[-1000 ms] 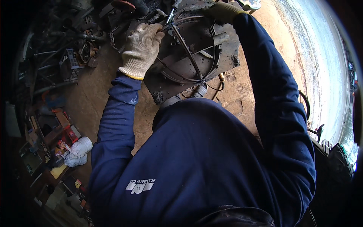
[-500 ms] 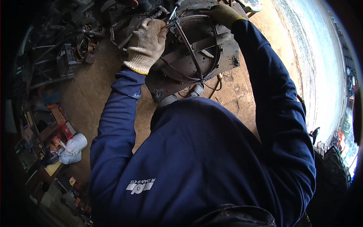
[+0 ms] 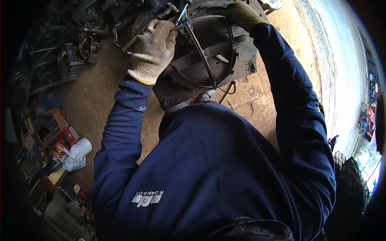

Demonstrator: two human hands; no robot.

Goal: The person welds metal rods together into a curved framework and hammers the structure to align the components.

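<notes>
A round frame of bent metal strips (image 3: 201, 54) lies on a dark, worn metal plate (image 3: 169, 96) in front of me. Its straight bar runs from the far side toward my body. At the bar's far end, my gloved left hand (image 3: 155, 46) is closed round a shiny pliers-like metal tool (image 3: 183, 18), whose exact kind I cannot make out. The tool touches the bar's end. On the far right of the frame, my gloved right hand (image 3: 243, 16) curls over the frame's edge, its fingertips partly lost in shadow. A short pale piece (image 3: 221, 58) lies on the plate inside the ring.
Scrap metal parts and a grey crate (image 3: 71, 56) lie to the left on the brown floor. Lower left, a white sack (image 3: 78, 154) sits beside boxes. A hose (image 3: 231, 88) hangs near the plate's near edge. Bright open ground (image 3: 337, 60) lies to the right.
The view has shifted slightly. My left hand has moved a little left and the right one slightly right. Both keep their hold, and the frame stays in place on the plate.
</notes>
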